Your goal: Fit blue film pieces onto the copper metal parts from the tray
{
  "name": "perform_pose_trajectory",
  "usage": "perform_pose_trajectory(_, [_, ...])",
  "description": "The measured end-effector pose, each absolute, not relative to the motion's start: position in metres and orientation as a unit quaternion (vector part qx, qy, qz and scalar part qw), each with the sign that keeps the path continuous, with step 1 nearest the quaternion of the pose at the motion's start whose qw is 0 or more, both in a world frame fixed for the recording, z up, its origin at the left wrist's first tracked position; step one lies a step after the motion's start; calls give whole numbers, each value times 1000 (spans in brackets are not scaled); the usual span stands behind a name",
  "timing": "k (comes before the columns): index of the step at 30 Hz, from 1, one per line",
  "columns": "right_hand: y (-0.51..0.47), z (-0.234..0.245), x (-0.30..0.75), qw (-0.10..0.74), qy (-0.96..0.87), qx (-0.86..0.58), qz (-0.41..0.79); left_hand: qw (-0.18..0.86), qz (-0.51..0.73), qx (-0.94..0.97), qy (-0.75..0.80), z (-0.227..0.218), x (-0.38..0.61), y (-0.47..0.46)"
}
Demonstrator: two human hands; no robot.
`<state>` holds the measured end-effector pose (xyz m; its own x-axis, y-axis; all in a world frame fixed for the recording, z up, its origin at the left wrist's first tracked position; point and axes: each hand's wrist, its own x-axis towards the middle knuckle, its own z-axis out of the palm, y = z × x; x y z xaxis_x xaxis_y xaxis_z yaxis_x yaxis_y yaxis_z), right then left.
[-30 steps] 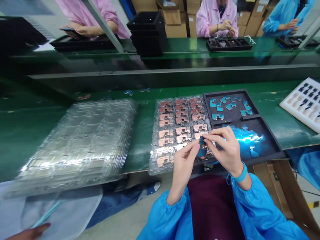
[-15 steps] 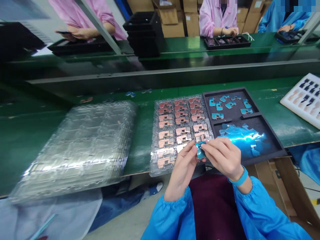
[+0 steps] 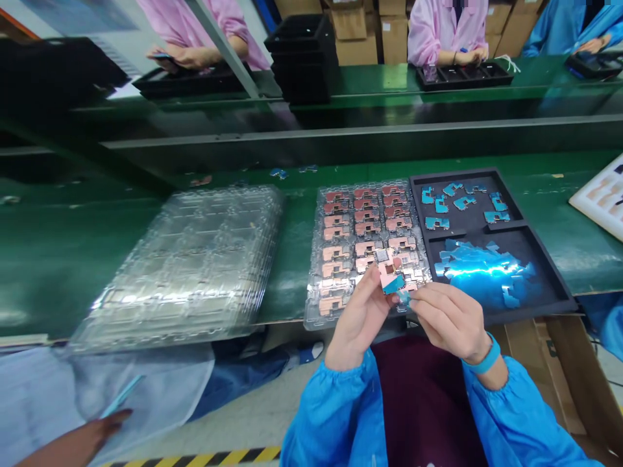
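My left hand [image 3: 359,314] pinches a small copper-coloured part [image 3: 390,275] over the near edge of a clear blister tray [image 3: 314,285] filled with several like copper parts. My right hand [image 3: 450,318] is closed in a pinch on a blue film [image 3: 403,296] that hangs from the part's lower edge. To the right lies a black two-compartment tray [image 3: 523,222]: its far section holds several blue-covered parts [image 3: 457,203], its near section a heap of shiny blue film pieces [image 3: 479,267].
A stack of empty clear blister trays [image 3: 189,259] lies on the green bench to the left. A white tray [image 3: 601,194] shows at the right edge. Another person's hand [image 3: 82,441] is at bottom left. People work at black trays [image 3: 462,74] across the line.
The blue film has come off the face of the part, whose copper side now shows. My right hand has drawn down and right with the film. The view has shifted slightly.
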<state>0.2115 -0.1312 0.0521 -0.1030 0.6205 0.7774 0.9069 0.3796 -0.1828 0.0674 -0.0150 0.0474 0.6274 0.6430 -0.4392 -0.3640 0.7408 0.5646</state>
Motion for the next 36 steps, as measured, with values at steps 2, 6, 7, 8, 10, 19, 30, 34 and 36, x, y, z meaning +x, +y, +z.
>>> perform_pose_trajectory(2, [-136,50,213,418,-716,-529,-181,877,293,207,319,48,68,-13])
perform_pose_trajectory(6, [-145,48,215,445,-673,-552,-208,870,311,198,328,50,69,-11])
perform_pose_trajectory(7, [-148,48,217,452,-654,-567,-214,864,321,198,333,50,69,-10])
perform_pose_trajectory(8, [-150,47,222,461,-627,-587,-222,857,332,200,340,50,69,-10])
perform_pose_trajectory(10, [-156,42,237,472,-545,-651,-239,841,351,215,351,51,69,-8])
perform_pose_trajectory(19, [-153,36,267,406,-424,-807,-60,744,409,320,420,53,78,-18])
perform_pose_trajectory(30, [-111,58,206,603,-350,-642,318,696,422,388,432,56,81,-36])
perform_pose_trajectory(34, [-108,56,209,619,-337,-626,334,714,410,384,418,58,81,-38])
perform_pose_trajectory(36, [-107,56,210,624,-335,-612,352,732,396,375,408,59,80,-37])
